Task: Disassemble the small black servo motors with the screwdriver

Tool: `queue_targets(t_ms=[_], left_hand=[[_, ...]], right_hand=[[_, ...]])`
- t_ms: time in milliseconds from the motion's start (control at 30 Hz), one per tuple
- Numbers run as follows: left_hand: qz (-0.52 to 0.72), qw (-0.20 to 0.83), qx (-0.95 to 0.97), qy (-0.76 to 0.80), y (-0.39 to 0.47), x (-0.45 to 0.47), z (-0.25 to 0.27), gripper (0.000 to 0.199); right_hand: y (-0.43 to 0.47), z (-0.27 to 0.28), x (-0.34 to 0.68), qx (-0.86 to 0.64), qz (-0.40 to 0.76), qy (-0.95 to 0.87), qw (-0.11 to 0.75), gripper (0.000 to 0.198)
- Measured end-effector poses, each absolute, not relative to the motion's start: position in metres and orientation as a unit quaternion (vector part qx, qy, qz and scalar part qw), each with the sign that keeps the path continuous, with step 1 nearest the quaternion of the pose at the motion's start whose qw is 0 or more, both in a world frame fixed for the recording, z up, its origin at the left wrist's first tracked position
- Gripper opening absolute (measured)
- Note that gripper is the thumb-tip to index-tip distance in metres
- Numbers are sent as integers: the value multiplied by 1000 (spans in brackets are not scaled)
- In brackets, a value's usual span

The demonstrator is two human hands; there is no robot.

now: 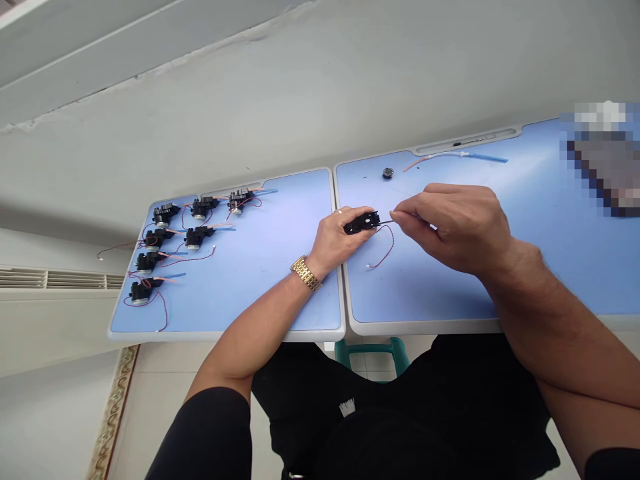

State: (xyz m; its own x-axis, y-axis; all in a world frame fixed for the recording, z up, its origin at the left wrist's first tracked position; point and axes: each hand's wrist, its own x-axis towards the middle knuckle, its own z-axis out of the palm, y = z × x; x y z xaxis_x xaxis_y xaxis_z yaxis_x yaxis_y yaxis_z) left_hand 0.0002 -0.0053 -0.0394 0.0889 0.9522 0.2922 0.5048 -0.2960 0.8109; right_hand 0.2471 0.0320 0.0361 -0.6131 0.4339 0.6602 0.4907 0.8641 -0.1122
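Note:
My left hand (336, 241) is closed around a small black plastic assembly (361, 223) just right of the gap between the two tables. From beside the assembly a thin red-and-dark twisted wire (391, 248) curls down onto the blue tabletop, ending in a small white plug. My right hand (445, 223) pinches a thin, dark-shafted tool (385, 221) whose handle is hidden in the fingers. The tip of this shaft meets, or nearly meets, the right end of the assembly. A small round dark part (388, 173) lies beyond my hands.
Several similar black assemblies (199, 237) with wires and tubes lie on the left table (280, 267). On the right table (425, 300) are a blue-and-orange tube (483, 157), a pen (467, 143) in the edge groove and a pixelated object (607, 170). A green stool (373, 348) stands below.

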Motion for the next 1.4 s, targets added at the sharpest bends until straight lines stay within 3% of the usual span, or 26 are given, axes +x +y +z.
queue_targets(t_ms=[167,300,733,1400], left_hand=[[411,264,691,532,-5,0,-37,28],[406,255,696,535,-4,1,-37,27],[409,263,693,531,-5,1,-40,29],[412,260,696,527,-4,-1,-39,27]], right_hand=[[25,40,245,-277,-19,-918,282,46],[22,43,243,-278,-34,-924,259,45],[22,45,243,-246,-37,-937,245,30],[19,37,243,-312,31,-903,294,17]])
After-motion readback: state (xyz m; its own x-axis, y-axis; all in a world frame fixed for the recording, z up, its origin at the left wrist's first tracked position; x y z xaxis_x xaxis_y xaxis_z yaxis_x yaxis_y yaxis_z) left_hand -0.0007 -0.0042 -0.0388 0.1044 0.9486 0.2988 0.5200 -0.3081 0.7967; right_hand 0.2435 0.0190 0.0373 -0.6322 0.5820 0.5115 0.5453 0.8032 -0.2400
